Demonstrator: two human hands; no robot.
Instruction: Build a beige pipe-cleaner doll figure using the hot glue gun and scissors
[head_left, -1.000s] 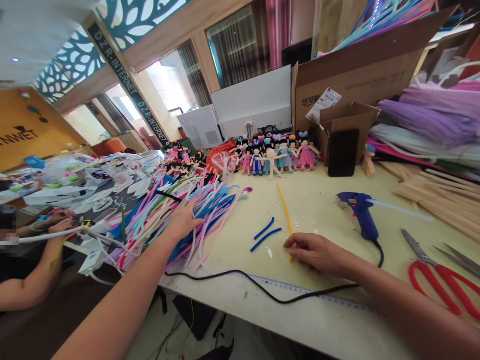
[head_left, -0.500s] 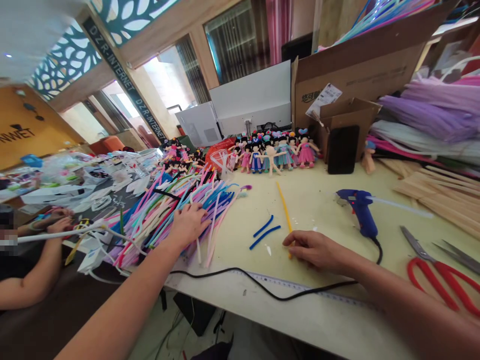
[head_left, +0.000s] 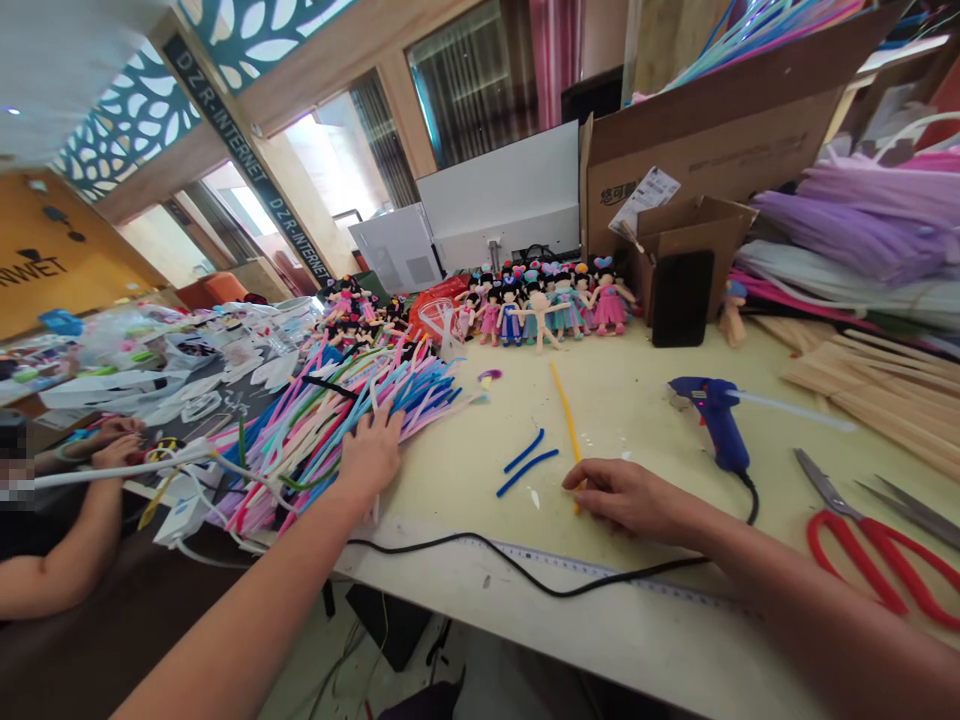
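My left hand [head_left: 371,452] lies on the right side of a heap of many-coloured pipe cleaners [head_left: 315,430], fingers spread over the strands. Its palm side is hidden. On the yellow tabletop, my right hand [head_left: 626,495] pinches the near end of a yellow pipe cleaner [head_left: 564,405], which points away from me. Two short blue pipe cleaners [head_left: 527,472] lie between the hands. A small purple and pale twisted piece [head_left: 489,376] rests beyond the heap's right edge.
A blue glue gun [head_left: 712,415] with a black cord and red-handled scissors [head_left: 855,540] lie on the right. Small dolls [head_left: 562,300] stand in rows at the back, beside a black phone [head_left: 682,298]. A ruler [head_left: 540,560] runs along the front edge. Another person's arms [head_left: 105,500] are at left.
My left hand has shifted slightly left, and the loose strands at the heap's right edge are drawn in toward it. My right hand stays on the yellow pipe cleaner.
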